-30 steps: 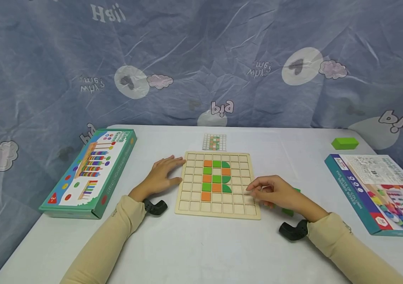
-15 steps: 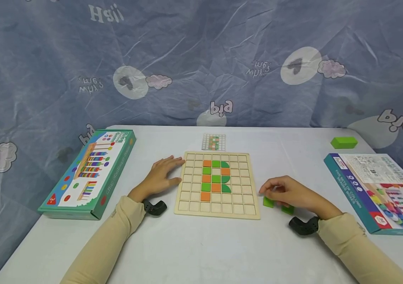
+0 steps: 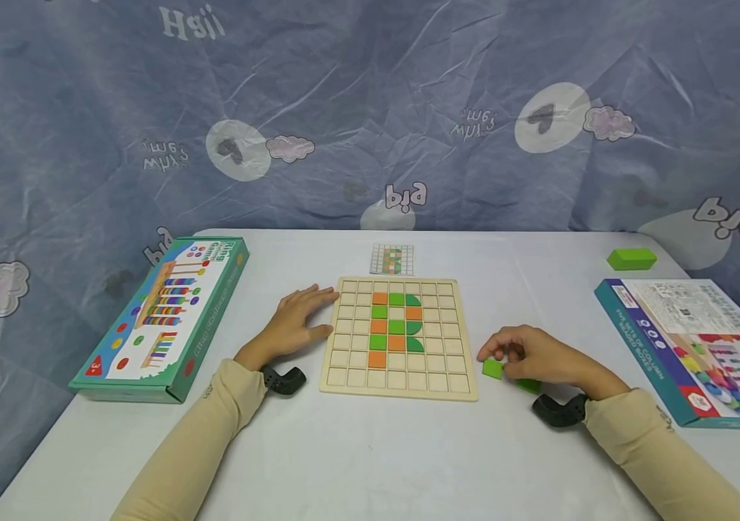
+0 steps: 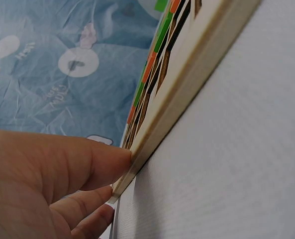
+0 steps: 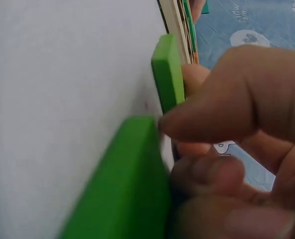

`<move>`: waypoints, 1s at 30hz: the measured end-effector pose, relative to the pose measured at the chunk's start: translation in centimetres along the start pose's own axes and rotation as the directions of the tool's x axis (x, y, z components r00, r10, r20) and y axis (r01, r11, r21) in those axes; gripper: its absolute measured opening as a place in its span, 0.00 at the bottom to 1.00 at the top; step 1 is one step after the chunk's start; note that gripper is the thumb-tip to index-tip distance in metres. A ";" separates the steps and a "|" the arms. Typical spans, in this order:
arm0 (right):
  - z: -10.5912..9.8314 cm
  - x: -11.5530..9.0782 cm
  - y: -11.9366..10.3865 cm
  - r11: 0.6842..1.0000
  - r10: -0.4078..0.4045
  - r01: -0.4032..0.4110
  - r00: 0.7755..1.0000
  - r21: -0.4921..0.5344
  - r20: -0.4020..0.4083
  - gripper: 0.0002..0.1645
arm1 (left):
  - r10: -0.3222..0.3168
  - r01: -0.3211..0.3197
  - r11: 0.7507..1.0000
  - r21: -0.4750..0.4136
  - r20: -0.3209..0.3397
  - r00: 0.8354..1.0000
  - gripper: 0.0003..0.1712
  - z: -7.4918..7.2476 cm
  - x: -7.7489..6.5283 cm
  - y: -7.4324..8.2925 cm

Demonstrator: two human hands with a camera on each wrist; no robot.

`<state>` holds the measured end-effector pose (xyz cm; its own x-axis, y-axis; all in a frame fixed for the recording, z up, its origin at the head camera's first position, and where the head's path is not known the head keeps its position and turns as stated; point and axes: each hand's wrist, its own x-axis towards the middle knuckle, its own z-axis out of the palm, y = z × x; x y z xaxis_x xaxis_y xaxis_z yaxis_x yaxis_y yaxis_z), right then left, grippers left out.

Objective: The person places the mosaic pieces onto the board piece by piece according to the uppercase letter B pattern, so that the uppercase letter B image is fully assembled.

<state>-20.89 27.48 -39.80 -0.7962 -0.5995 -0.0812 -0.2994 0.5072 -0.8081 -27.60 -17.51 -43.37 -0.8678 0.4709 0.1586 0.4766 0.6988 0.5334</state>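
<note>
In the head view a square wooden grid board (image 3: 357, 378) lies on the white table, with orange and green tiles (image 3: 396, 327) set in its middle columns. At its left edge, my left hand (image 3: 293, 324) rests with thumb and fingers spread. The left wrist view has the thumb (image 4: 110, 162) touching the board's side. To the right of the board, my right hand (image 3: 533, 353) pinches a light green square tile (image 3: 492, 369) between index finger and thumb, low at the tabletop. Another green piece (image 3: 529, 385) lies partly hidden beneath this hand; close up, a green block (image 5: 130, 184) stands near the fingers.
A small pattern card (image 3: 392, 260) lies behind the board. One boxed game (image 3: 168, 311) is at the left, another box (image 3: 696, 347) at the right. Behind the right box sits a green block (image 3: 632, 259). A printed blue cloth (image 3: 344, 108) hangs at the back.
My right hand has moved right, from the board's right edge to the green square tile; its thumb and index finger now sit at the tile's sides. The left hand stays in place.
</note>
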 end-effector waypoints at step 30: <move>0.3 0.2 -1.6 0.983 0.181 -0.180 0.959 0.025 -0.217 0.18 | -0.009 0.009 1.000 0.002 0.001 1.000 0.39 -0.1 0.1 0.0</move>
<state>-20.43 26.34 -38.70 -0.9320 -0.3489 -0.0981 -0.1377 0.5912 -0.7947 -27.65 -17.50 -43.29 -0.8718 0.4652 0.1533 0.4694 0.7042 0.5327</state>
